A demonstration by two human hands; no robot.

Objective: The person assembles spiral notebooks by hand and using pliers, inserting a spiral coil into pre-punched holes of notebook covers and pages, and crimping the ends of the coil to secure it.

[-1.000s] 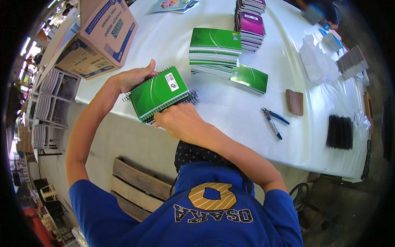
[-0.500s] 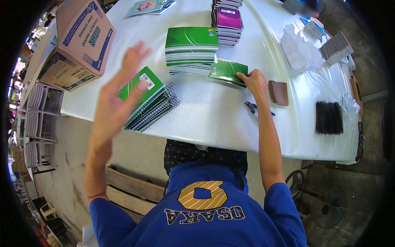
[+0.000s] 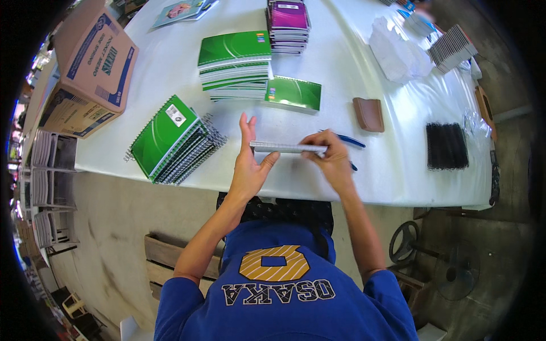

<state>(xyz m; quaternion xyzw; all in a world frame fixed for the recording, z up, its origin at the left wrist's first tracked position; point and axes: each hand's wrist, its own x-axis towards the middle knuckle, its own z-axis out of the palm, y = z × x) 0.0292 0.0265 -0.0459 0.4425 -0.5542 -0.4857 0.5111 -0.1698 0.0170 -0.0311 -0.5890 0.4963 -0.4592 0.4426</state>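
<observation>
My left hand (image 3: 248,166) and my right hand (image 3: 331,157) hold a small notepad (image 3: 282,148) edge-on above the table's front part. The left thumb presses one end while its fingers stand up behind. My right fingers pinch the other end. Just beyond lies a green notepad (image 3: 294,94), against a tall stack of green notepads (image 3: 234,54). To the left, spiral-bound green notepads (image 3: 166,136) lie in a leaning pile with coil ends sticking out. A blue-handled tool (image 3: 351,140), partly hidden by my right hand, rests on the table.
Purple notepads (image 3: 288,25) are stacked at the back. A cardboard box (image 3: 94,74) stands at the left. On the right are a brown folded piece (image 3: 368,115), black spiral coils (image 3: 447,146), white crumpled wrapping (image 3: 395,54) and grey-edged pads (image 3: 453,50). A fan (image 3: 455,270) stands below the table's right edge.
My right hand has drawn a notepad back from beside the green stack toward me. The left hand has moved right from the spiral-bound pile and taken hold of its other end.
</observation>
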